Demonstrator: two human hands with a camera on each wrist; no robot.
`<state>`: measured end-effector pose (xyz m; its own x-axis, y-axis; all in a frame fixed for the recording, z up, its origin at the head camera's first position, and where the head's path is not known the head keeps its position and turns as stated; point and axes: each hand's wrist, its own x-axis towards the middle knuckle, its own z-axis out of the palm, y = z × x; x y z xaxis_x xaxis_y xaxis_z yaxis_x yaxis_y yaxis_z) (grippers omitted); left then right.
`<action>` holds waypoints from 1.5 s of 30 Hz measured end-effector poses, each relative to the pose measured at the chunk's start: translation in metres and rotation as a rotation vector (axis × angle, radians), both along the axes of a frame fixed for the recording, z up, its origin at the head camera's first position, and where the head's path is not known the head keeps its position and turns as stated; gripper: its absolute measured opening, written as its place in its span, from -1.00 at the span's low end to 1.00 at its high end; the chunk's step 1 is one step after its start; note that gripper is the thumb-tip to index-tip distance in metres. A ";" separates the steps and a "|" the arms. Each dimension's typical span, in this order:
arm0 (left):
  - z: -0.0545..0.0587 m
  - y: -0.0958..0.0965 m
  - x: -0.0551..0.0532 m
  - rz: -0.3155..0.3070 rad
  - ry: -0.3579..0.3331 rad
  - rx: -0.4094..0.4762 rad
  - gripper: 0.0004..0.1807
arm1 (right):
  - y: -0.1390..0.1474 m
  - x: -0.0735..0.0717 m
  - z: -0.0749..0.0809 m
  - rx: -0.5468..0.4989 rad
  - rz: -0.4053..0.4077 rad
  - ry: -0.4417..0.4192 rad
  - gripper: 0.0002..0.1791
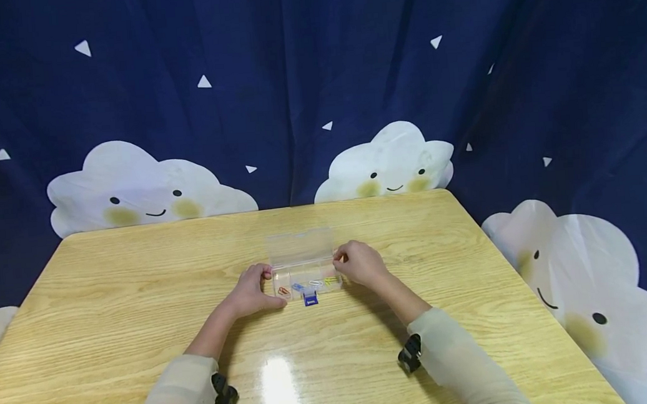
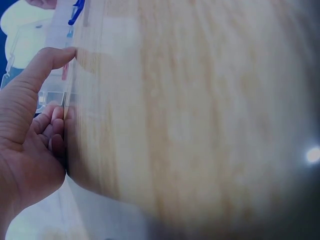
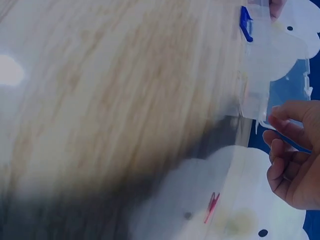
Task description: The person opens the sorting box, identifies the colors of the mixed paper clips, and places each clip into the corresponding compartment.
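Observation:
A clear plastic box lies on the table with its transparent lid raised at the back. Its compartments hold red paper clips, blue paper clips, white paper clips and yellow paper clips. A blue latch hangs at the front. My left hand grips the box's left end, thumb at the front corner and fingers bent along the side. At the back right corner, the thumb and forefinger of my right hand pinch the lid's edge by the hinge.
The wooden table extends on all sides of the box. Behind it hangs a dark blue curtain with printed clouds and white triangles. Both forearms rest low over the table, each with a black wrist device.

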<state>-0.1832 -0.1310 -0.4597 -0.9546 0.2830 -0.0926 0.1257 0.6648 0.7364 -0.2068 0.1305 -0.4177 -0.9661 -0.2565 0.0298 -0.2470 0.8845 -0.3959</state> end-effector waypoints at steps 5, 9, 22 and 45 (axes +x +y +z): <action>0.000 0.000 0.000 -0.004 0.013 -0.001 -0.30 | 0.010 0.000 0.005 -0.006 -0.023 -0.008 -0.87; -0.001 0.000 -0.001 -0.003 0.015 0.003 -0.31 | 0.020 0.001 0.006 -0.006 -0.034 -0.032 -0.85; 0.000 0.000 0.000 0.004 -0.008 0.007 -0.33 | 0.056 0.002 -0.002 0.039 -0.083 -0.077 -0.85; 0.000 0.001 0.001 0.002 0.003 0.027 -0.30 | 0.086 0.016 -0.010 0.099 -0.014 -0.065 -0.85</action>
<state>-0.1823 -0.1302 -0.4596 -0.9554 0.2836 -0.0821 0.1268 0.6451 0.7535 -0.1909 0.2168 -0.4280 -0.9687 -0.2415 -0.0577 -0.2111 0.9234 -0.3207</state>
